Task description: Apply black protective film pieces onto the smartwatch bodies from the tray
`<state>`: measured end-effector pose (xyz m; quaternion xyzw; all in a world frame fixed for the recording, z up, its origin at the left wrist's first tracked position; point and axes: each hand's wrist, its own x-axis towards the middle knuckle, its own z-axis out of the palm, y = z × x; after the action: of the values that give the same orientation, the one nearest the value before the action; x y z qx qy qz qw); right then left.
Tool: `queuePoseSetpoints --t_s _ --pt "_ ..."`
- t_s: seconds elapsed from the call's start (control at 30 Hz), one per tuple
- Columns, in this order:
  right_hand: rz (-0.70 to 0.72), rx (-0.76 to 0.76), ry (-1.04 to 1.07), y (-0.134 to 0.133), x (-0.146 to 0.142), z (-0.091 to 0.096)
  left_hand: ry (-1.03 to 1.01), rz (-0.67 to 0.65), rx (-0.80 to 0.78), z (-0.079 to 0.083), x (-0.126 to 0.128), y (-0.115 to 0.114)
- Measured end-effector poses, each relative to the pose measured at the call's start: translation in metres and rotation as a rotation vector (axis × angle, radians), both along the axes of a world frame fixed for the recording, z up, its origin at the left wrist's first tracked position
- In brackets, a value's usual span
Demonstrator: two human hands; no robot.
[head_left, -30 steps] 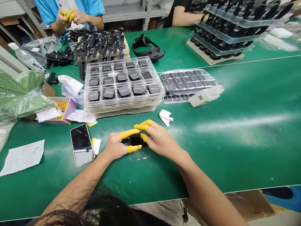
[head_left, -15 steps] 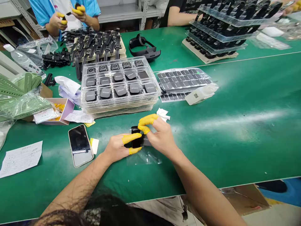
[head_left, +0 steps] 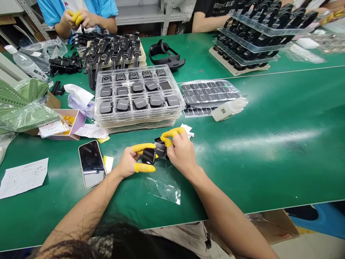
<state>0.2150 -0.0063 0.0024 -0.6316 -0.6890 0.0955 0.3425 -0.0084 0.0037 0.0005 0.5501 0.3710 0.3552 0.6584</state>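
My left hand [head_left: 132, 160], with yellow finger cots, pinches a small black square watch body [head_left: 148, 156] between thumb and forefinger, lifted just off the green table. My right hand [head_left: 180, 151], also in yellow cots, is closed on a thin protective film [head_left: 160, 146] at the watch body's upper right corner. A loose clear plastic sheet [head_left: 164, 187] lies on the table below both hands. Behind them stands a stack of clear trays [head_left: 138, 122] filled with several similar black watch bodies.
A phone [head_left: 91, 168] lies left of my hands, with a paper sheet [head_left: 23, 177] further left. A pink box [head_left: 77, 124], green straps [head_left: 25, 108], a sheet of black pads [head_left: 208, 92] and stacked strap trays [head_left: 256, 39] sit around. Other people's hands work at the far edge.
My hands have lifted the watch body and tilted its face toward me. My right hand now pulls a film from it. The clear sheet lies free on the table.
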Motion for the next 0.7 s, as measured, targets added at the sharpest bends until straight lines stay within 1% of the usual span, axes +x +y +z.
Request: queuePoseSetpoints --t_s 0.07,0.13,0.2,0.23,0.3,0.37,0.43,0.47,0.5,0.57,0.63,0.7 --pt "0.054 -0.011 0.02 -0.001 -0.001 0.0 0.019 -0.013 0.054 0.002 0.003 0.0" --pt "0.142 -0.024 0.084 -0.003 -0.005 -0.001 0.076 -0.01 0.163 0.003 0.006 -0.002" --pt "0.215 -0.056 0.198 -0.004 -0.011 -0.002 0.149 -0.009 0.262 0.003 0.009 -0.005" --pt "0.229 -0.076 0.275 -0.003 -0.014 -0.002 0.184 -0.015 0.299 0.002 0.01 -0.006" --pt "0.18 -0.102 0.476 -0.001 -0.016 0.0 0.238 -0.026 0.34 0.0 0.011 -0.009" --pt "0.075 -0.128 0.713 0.001 -0.013 0.007 0.265 -0.01 0.349 -0.003 0.012 -0.011" --pt "0.026 -0.214 0.908 0.001 -0.004 0.018 0.281 0.031 0.323 -0.005 0.014 -0.013" --pt "0.045 -0.286 0.961 0.0 0.001 0.024 0.281 0.057 0.301 -0.005 0.014 -0.013" --pt "0.082 -0.368 0.981 -0.001 0.005 0.031 0.277 0.08 0.275 -0.006 0.015 -0.013" --pt "0.15 -0.511 0.954 -0.006 0.009 0.04 0.26 0.114 0.229 -0.006 0.017 -0.013" --pt "0.164 -0.598 0.909 -0.011 0.008 0.043 0.25 0.124 0.201 -0.006 0.017 -0.012" --pt "0.145 -0.654 0.905 -0.014 0.002 0.042 0.261 0.125 0.192 -0.006 0.017 -0.012"
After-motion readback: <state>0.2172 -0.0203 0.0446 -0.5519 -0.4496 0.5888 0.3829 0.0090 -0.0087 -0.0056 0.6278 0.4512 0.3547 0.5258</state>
